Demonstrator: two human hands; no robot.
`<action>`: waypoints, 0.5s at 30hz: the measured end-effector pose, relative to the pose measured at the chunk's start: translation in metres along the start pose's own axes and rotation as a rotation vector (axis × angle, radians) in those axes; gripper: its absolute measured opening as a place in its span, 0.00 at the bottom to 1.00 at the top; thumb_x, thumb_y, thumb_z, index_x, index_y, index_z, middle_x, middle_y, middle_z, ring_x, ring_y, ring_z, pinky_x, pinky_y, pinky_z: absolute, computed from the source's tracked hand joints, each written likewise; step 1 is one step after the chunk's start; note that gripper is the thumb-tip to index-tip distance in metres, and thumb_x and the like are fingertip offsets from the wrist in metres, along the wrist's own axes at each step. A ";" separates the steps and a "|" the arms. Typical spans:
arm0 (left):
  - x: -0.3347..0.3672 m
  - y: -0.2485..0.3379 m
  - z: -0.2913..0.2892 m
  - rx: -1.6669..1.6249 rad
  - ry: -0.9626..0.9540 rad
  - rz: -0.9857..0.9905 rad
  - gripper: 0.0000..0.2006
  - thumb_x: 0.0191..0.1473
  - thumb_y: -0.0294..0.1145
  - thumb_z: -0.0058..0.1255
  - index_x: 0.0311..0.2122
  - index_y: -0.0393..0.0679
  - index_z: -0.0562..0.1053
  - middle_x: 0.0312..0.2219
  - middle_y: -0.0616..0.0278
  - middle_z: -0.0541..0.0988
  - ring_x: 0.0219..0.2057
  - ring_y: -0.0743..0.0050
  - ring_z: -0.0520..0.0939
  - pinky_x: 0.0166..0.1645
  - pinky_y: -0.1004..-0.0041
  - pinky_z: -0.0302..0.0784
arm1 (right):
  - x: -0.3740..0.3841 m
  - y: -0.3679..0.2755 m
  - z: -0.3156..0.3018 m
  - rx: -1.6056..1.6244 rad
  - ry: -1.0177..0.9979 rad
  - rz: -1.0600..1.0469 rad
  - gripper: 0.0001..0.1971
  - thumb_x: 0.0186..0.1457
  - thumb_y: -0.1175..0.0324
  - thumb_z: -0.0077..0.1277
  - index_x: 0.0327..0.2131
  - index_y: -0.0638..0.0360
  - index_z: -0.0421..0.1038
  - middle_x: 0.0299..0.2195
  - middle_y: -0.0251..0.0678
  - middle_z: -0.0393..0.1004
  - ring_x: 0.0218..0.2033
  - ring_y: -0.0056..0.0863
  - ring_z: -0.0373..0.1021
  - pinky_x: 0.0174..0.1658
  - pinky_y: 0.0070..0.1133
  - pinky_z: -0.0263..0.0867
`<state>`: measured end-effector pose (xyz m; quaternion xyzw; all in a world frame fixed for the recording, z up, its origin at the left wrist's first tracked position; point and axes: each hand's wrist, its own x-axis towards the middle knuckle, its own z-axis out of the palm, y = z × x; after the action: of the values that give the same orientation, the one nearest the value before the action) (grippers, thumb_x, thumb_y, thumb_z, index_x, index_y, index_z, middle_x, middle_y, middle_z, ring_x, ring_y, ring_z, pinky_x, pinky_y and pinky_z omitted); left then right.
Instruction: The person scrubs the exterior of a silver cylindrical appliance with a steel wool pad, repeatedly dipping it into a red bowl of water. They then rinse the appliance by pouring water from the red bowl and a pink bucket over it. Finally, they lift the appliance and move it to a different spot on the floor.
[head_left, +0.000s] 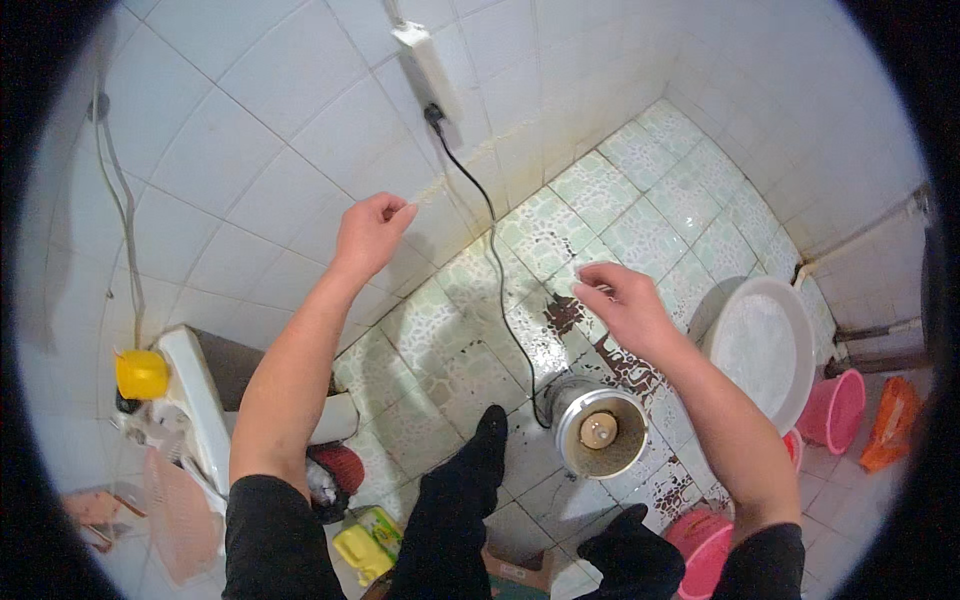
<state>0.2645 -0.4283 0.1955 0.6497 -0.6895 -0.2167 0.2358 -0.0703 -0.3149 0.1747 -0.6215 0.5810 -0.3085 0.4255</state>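
My left hand (372,238) is held up in front of the tiled wall, fingers curled in and thumb close to the index finger, with nothing visible in it. Over the patterned floor, my right hand (627,303) is loosely bent, a gap between thumb and index finger, and it looks empty. Below and between the hands stands a round metal electric machine (568,432), open at the top, with a pale hub in its middle and a speckled inner wall. Its black cord (497,262) runs up to a plug (433,114) in a white power strip (425,60).
Dark wet patches (563,313) mark the floor tiles. A large white basin (768,350) leans at right, near pink tubs (834,408) and an orange bag (892,424). At left are a yellow cup (141,374), a peach basket (180,515) and a yellow bottle (362,552).
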 end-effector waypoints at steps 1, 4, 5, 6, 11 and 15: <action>0.005 0.008 -0.013 -0.049 0.005 -0.015 0.14 0.51 0.40 0.55 0.33 0.38 0.76 0.23 0.58 0.79 0.25 0.69 0.78 0.33 0.70 0.73 | 0.025 -0.018 0.020 -0.003 -0.011 -0.046 0.18 0.55 0.63 0.54 0.43 0.67 0.71 0.37 0.42 0.76 0.38 0.26 0.72 0.43 0.22 0.68; 0.021 0.016 -0.036 -0.144 -0.068 -0.039 0.14 0.52 0.41 0.55 0.34 0.38 0.76 0.25 0.57 0.80 0.26 0.69 0.79 0.34 0.70 0.74 | 0.108 -0.071 0.076 -0.082 0.063 -0.087 0.24 0.55 0.56 0.51 0.47 0.67 0.68 0.42 0.50 0.74 0.42 0.41 0.72 0.47 0.28 0.65; 0.025 0.018 -0.040 -0.169 -0.094 -0.031 0.15 0.52 0.41 0.55 0.35 0.38 0.76 0.26 0.56 0.80 0.27 0.68 0.79 0.35 0.70 0.74 | 0.135 -0.084 0.090 -0.137 0.101 -0.063 0.26 0.55 0.54 0.51 0.48 0.68 0.67 0.43 0.53 0.73 0.44 0.45 0.71 0.49 0.30 0.65; 0.030 0.018 -0.042 -0.151 -0.094 -0.020 0.15 0.52 0.41 0.55 0.36 0.38 0.75 0.27 0.55 0.80 0.28 0.66 0.80 0.36 0.69 0.74 | 0.162 -0.089 0.102 -0.185 0.153 -0.049 0.27 0.55 0.53 0.50 0.48 0.69 0.66 0.44 0.54 0.72 0.44 0.46 0.70 0.49 0.31 0.64; 0.058 0.008 -0.053 -0.193 -0.099 0.043 0.16 0.53 0.41 0.53 0.40 0.38 0.74 0.33 0.51 0.80 0.34 0.59 0.81 0.40 0.66 0.75 | 0.253 -0.094 0.129 -0.183 0.274 0.099 0.24 0.55 0.51 0.49 0.36 0.70 0.70 0.33 0.55 0.75 0.37 0.50 0.72 0.41 0.34 0.66; 0.070 -0.011 -0.044 -0.314 -0.100 -0.006 0.28 0.48 0.48 0.59 0.49 0.37 0.70 0.41 0.48 0.78 0.45 0.60 0.78 0.47 0.66 0.73 | 0.229 -0.091 0.111 -0.057 0.080 0.086 0.26 0.53 0.46 0.52 0.30 0.66 0.72 0.25 0.49 0.75 0.27 0.43 0.72 0.33 0.30 0.66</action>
<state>0.2967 -0.4985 0.2265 0.5955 -0.6560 -0.3546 0.2989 0.0994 -0.5246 0.1805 -0.5947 0.6325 -0.2979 0.3969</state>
